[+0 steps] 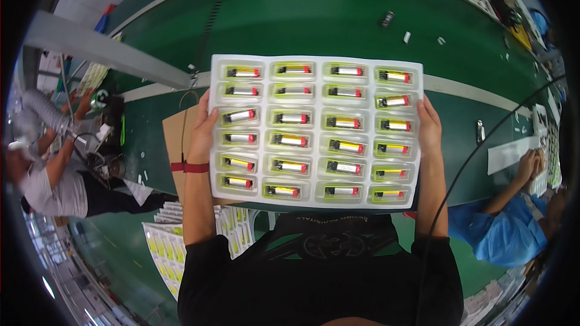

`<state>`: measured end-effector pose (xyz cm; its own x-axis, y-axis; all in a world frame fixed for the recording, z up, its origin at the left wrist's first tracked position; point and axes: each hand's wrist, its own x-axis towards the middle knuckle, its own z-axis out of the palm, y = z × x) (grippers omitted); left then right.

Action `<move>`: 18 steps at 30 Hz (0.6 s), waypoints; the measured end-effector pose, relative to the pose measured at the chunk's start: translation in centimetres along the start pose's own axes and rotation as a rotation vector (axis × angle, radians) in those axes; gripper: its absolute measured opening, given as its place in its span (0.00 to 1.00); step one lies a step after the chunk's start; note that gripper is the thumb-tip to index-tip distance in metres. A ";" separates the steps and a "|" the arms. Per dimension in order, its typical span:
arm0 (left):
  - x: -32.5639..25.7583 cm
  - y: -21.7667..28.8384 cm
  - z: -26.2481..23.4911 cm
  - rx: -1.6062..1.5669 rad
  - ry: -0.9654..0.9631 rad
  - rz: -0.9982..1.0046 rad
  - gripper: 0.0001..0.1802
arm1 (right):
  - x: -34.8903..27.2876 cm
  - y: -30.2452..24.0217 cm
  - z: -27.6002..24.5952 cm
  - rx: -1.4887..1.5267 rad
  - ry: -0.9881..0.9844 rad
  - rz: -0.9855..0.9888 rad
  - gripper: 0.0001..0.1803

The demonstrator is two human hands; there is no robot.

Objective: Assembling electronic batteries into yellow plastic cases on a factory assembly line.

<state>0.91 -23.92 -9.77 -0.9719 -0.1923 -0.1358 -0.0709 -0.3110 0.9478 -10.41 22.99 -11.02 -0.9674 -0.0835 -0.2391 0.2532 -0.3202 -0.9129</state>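
At the far left, a co-worker in a light shirt (57, 192) stretches their forearms towards the table; a thick grey post (115, 51) slants across next, and a sheet of brown cardboard (174, 139) lies partly behind my left forearm; lower down, beside that arm, sit more trays (164, 242) with yellow-green pockets; my left hand (204, 127), a red band (196, 168) round its wrist, is clamped on the left edge of a white tray (318, 136), thumb on the near face; the tray is between my 2 hands, in front of my black shirt (326, 278), its 24 pockets set in 4 columns of 6; small silver or yellow parts (292, 118) with red ends lie in them; I cannot tell whether its underside touches the green table (290, 15); my right hand (429, 125) is clamped on the right edge, thumb likewise on the near face; a black cable (474, 154) curves past that forearm; farther right, a white sheet (509, 154) lies near the hands of a co-worker in blue (498, 232).
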 end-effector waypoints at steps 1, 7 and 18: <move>0.1 0.3 0.2 0.004 0.020 -0.032 0.27 | 0.2 -0.1 -0.2 -0.036 -0.002 -0.007 0.23; -0.2 1.3 0.8 -0.007 0.068 -0.043 0.26 | -0.4 -1.5 1.6 -0.029 0.073 -0.056 0.23; 1.2 4.8 2.5 0.030 0.106 0.035 0.24 | 1.1 -2.4 2.8 -0.071 0.068 -0.114 0.22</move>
<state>-1.18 -23.34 -4.65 -0.9449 -0.3003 -0.1307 -0.0456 -0.2746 0.9605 -12.11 20.98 -8.18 -0.9882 0.0145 -0.1522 0.1435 -0.2559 -0.9560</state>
